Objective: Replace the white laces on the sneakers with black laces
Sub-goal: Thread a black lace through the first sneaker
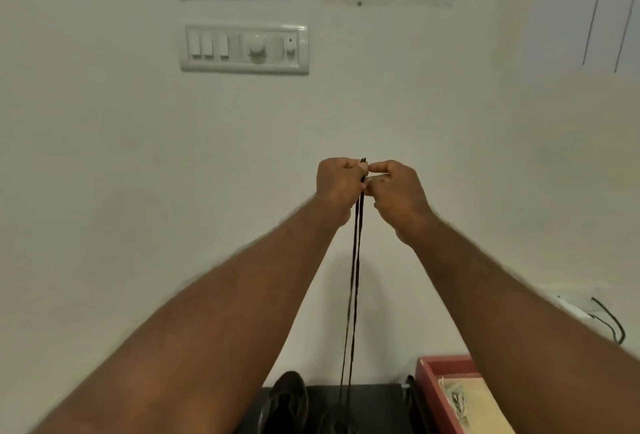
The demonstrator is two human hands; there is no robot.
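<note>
Both arms reach up in front of a pale wall. My left hand point(337, 184) and my right hand point(398, 191) meet at their fingertips and pinch the top of a black lace point(356, 260). Its two strands hang straight down to a dark sneaker point(337, 421) at the bottom edge. A second dark sneaker point(285, 399) lies to its left on the black surface point(377, 406). The lace's tips poke up just above my fingers.
A red tray point(436, 388) holding a tan sheet and a pale tangle of string sits at the bottom right. A white switch panel point(244, 47) is on the wall above. A black cable point(611, 323) lies at the right edge.
</note>
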